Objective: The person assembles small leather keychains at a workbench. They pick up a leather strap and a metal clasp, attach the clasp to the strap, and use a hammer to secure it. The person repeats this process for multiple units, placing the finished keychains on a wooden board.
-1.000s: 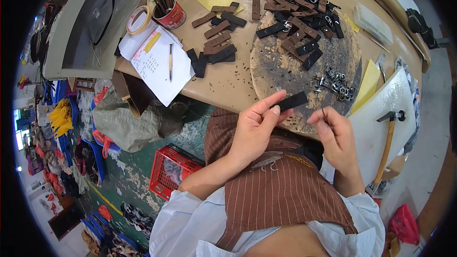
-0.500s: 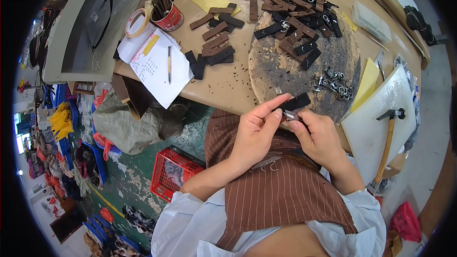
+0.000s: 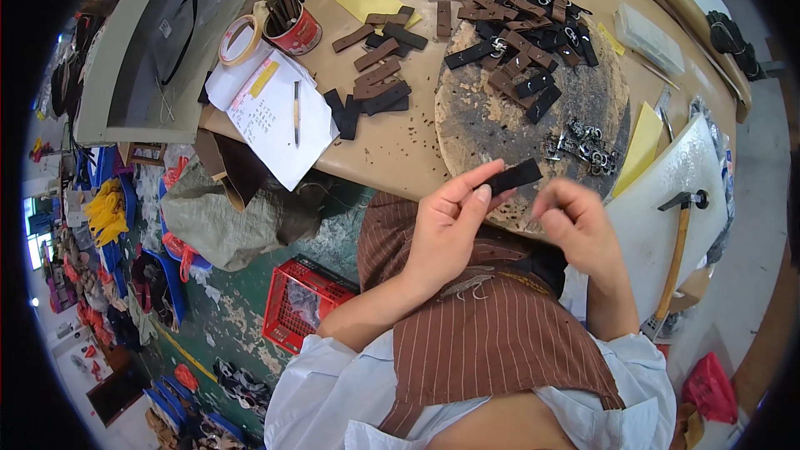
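Between the thumb and fingers of my left hand (image 3: 450, 221) is a short black strap piece (image 3: 518, 176), its free end pointing right over the near edge of a worn round board (image 3: 457, 129). My right hand (image 3: 579, 221) is apart from the strap, just to its right, with curled fingers; motion blurs it a little, and anything in them is hidden. Beyond it on the board lies a heap of small silver metal fittings (image 3: 587, 148). Farther back is a pile of brown and black strap pieces (image 3: 525, 58), some with metal clasps.
Loose strap pieces (image 3: 379, 75) lie left of the board, beside a notepad (image 3: 279, 133) with a pen, a tape roll (image 3: 240, 40) and a red can (image 3: 296, 33). On the right, a hammer (image 3: 679, 250) rests on a white slab (image 3: 633, 237). A red crate (image 3: 287, 304) stands below.
My right hand has come off the strap and moved right, fingers curled. The pale, shiny item seen between my hands no longer shows. My left hand keeps hold of the strap in nearly the same place.
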A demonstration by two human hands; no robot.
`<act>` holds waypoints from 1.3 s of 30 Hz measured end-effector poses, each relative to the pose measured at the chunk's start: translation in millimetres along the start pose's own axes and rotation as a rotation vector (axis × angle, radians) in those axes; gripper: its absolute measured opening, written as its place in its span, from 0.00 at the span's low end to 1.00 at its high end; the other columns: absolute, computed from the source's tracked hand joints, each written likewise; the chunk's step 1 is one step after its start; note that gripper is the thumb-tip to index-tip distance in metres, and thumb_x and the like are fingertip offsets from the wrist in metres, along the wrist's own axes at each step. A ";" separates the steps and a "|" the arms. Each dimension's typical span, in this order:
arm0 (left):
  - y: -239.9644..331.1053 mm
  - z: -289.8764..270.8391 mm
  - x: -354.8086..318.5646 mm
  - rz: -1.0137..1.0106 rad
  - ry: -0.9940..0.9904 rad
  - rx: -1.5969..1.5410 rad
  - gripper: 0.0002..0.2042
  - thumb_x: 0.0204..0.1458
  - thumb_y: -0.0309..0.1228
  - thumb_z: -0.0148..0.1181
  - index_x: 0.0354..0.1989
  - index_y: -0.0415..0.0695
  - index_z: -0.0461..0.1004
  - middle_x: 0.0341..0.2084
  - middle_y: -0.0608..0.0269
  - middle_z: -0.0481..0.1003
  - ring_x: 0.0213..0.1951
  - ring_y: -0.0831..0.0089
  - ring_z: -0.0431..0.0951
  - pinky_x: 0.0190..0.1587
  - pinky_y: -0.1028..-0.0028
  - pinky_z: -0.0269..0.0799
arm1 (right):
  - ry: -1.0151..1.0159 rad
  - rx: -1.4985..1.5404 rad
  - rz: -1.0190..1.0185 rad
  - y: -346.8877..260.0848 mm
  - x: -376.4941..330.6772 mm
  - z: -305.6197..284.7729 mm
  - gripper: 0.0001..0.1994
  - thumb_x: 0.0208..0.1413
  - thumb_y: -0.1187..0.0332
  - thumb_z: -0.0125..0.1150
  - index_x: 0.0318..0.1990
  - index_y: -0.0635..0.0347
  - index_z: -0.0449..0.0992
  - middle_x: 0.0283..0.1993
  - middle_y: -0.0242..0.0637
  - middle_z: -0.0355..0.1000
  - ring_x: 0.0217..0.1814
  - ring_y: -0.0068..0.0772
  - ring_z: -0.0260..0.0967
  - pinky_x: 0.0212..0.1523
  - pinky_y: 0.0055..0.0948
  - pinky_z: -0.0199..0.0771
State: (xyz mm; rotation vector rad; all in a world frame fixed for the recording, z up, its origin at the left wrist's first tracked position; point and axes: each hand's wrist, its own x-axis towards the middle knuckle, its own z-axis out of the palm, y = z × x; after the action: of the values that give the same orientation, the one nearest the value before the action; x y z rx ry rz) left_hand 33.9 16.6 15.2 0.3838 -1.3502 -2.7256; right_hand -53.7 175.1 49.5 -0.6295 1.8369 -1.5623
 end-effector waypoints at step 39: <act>7.6 -12.5 12.0 -0.146 -0.112 0.050 0.15 0.57 0.24 0.45 0.52 0.35 0.64 0.50 0.53 0.68 0.48 0.71 0.71 0.50 0.73 0.70 | -0.314 0.455 0.521 14.5 2.1 -23.9 0.17 0.60 0.57 0.45 0.27 0.63 0.68 0.16 0.24 0.58 0.15 0.16 0.52 0.17 0.17 0.52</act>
State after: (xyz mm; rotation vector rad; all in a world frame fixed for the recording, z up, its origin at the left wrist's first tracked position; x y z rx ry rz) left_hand 25.2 0.2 11.6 0.3513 -1.4762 -2.8758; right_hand -71.9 192.4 37.1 -0.1499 1.2219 -1.3614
